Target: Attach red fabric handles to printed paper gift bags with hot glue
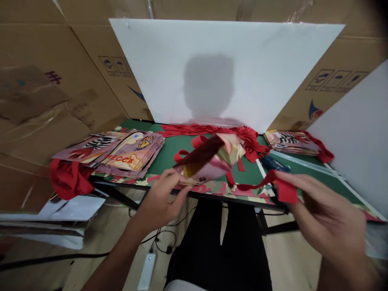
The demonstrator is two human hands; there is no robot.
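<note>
My left hand is closed on the near edge of a printed paper bag, which is tilted above the table's front edge. From the bag a red ribbon runs right to my right hand, which pinches its end between thumb and fingers. Another red loop shows at the bag's far side; where it is fastened is hidden. Behind the bag lies a long bundle of red ribbons. A dark blue tool, its kind unclear, lies near my right hand.
Flat printed bags are stacked at left, with red ribbons hanging over the edge. Another bag stack lies at right beside clear strips. A white board and cardboard walls enclose the green table.
</note>
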